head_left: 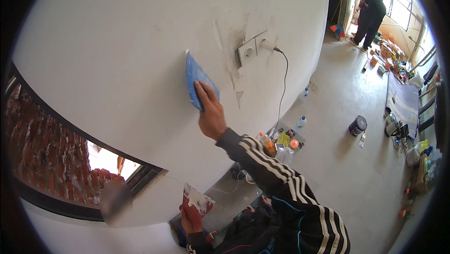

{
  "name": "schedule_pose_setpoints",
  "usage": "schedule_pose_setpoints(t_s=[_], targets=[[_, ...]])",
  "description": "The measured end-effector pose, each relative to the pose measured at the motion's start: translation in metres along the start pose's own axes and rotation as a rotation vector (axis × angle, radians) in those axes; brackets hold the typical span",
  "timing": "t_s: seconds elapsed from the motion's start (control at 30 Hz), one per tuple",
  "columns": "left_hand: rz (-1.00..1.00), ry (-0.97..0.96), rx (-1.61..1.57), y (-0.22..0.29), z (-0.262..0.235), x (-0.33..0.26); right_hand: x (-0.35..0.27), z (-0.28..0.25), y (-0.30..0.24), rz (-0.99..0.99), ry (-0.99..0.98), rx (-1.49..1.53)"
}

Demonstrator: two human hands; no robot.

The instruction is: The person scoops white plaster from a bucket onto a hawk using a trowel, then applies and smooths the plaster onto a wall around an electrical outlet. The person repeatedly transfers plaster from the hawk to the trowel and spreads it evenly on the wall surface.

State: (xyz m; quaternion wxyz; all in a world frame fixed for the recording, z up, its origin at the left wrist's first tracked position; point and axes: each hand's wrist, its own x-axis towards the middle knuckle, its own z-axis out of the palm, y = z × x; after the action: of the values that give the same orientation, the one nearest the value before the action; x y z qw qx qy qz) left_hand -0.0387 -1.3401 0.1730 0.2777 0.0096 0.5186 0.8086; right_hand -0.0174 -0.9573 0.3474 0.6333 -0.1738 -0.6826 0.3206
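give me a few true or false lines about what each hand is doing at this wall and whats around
1. The right hand presses a blue trowel flat to the white wall. True.
2. The left hand is empty. False: it holds a red tool smeared with white filler.
3. A cable is plugged into the wall socket. True.
4. The dark paint can stands on a table. False: it stands on the floor.
5. Nobody else is in the room. False: a person in dark clothes stands near the far window.
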Motion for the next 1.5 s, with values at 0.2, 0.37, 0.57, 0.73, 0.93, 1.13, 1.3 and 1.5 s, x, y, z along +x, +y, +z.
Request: schedule_pose_setpoints(t_s=[0.2,0.37,0.57,0.73,0.93,1.13,1.3,1.5], targets=[[-0.029,-0.225,-0.211,-0.012,-0.029,0.017,0.07,-0.044,0.027,-0.158,0.29,-0.056],[0.044,-0.114,-0.251,-0.018,-0.034,0.001,0.11,-0.006,0.015,0.011,0.275,-0.149],[-0.094,-0.231,-0.214,-0.018,-0.028,0.01,0.0,0.01,0.001,-0.027,-0.033,-0.099],[-0.087,-0.29,-0.319,-0.019,-0.022,0.021,-0.012,-0.061,0.034,0.001,-0.087,0.002],[-0.025,-0.075,-0.233,-0.02,-0.036,0.009,0.079,-0.036,0.052,0.1,0.311,-0.005],[-0.021,-0.177,-0.315,-0.02,-0.032,0.001,0.062,0.054,0.027,0.121,0.277,-0.226],[-0.083,-0.152,-0.325,-0.009,-0.018,-0.003,0.002,0.045,0.007,0.018,0.089,-0.223],[-0.036,-0.225,-0.266,-0.009,-0.016,-0.001,0.027,-0.017,0.022,0.03,0.305,-0.069]])
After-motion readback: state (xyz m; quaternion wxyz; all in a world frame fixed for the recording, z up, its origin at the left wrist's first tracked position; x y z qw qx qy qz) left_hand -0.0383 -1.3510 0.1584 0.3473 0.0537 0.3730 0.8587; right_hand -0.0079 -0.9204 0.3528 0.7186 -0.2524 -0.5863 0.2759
